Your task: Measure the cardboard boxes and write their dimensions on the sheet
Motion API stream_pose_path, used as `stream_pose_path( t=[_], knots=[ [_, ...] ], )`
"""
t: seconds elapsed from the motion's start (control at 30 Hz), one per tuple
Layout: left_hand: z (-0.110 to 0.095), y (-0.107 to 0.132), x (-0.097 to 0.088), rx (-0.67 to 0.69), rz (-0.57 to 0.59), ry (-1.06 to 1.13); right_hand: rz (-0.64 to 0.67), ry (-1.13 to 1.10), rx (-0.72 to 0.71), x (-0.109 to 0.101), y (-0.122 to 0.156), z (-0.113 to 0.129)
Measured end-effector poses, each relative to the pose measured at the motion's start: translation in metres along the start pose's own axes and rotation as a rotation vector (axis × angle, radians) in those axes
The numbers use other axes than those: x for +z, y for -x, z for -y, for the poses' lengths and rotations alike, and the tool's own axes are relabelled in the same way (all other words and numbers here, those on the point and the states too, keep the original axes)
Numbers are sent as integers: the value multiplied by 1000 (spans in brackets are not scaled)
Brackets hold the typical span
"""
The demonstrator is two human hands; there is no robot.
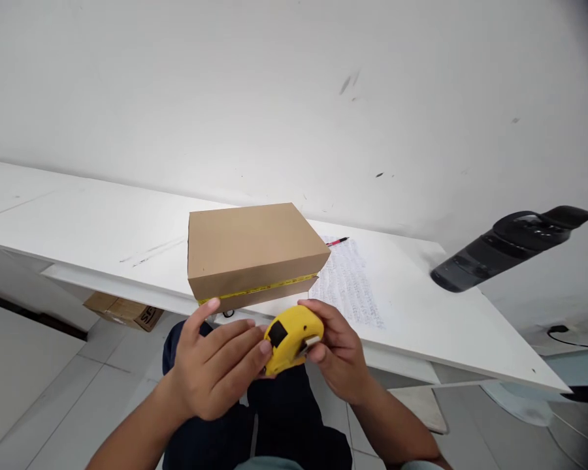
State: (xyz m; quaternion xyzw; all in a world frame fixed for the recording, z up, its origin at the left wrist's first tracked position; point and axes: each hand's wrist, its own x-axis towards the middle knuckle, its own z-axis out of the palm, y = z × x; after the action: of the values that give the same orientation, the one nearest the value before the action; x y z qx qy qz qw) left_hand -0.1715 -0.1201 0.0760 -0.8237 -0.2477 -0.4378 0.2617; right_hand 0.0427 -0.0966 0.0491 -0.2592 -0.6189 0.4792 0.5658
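A yellow tape measure (294,339) with a black patch on its case is held up between both hands, over the lap. My right hand (340,352) grips its right side, next to a silvery metal part. From the left, my left hand (220,365) pinches the case near its edge; one finger sticks up, apart from the others. Just beyond the hands sits a closed brown cardboard box (255,241). Along its front side runs a yellow strip with dark marks (259,287), like a tape blade; I cannot tell whether it joins the case.
A sheet covered in writing (347,287) lies right of the box, with a red and black pen (338,241) on it. A dark bottle (500,254) stands at the white table's (88,215) right end. Under the table is another carton (122,311).
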Motion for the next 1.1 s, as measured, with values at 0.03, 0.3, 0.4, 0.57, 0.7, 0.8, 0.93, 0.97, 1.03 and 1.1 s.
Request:
stream_pose_path(
  t=[0.03, 0.3, 0.4, 0.57, 0.7, 0.8, 0.93, 0.97, 1.03, 1.1],
  knots=[
    [4, 3, -3, 28, -4, -54, -18, 18, -30, -3, -2, -1],
    [112, 73, -25, -434, -265, -315, -564, 157, -167, -102, -71, -29],
    [130, 89, -18, -573, -302, -289, -501, 161, -109, -127, -97, -41],
    [107, 78, -1, -583, -91, -38, -436, 111, -70, -126, -107, -59],
    [96, 66, 8, -526, -40, -43, -445, 112, -77, -123, -104, -62],
    [100, 64, 9, -521, -80, -134, -442, 108, -71, -122, -102, -55],
    [98, 68, -10, -475, -245, -252, -552, 133, -115, -121, -87, -39],
    [92, 70, -17, -435, -302, -282, -588, 130, -139, -120, -77, -36],
    [74, 76, -27, -359, -358, -320, -631, 93, -152, -115, -52, -32],
    [43, 82, -27, -367, -306, -300, -587, 35, -60, -105, -21, -32]
  ],
)
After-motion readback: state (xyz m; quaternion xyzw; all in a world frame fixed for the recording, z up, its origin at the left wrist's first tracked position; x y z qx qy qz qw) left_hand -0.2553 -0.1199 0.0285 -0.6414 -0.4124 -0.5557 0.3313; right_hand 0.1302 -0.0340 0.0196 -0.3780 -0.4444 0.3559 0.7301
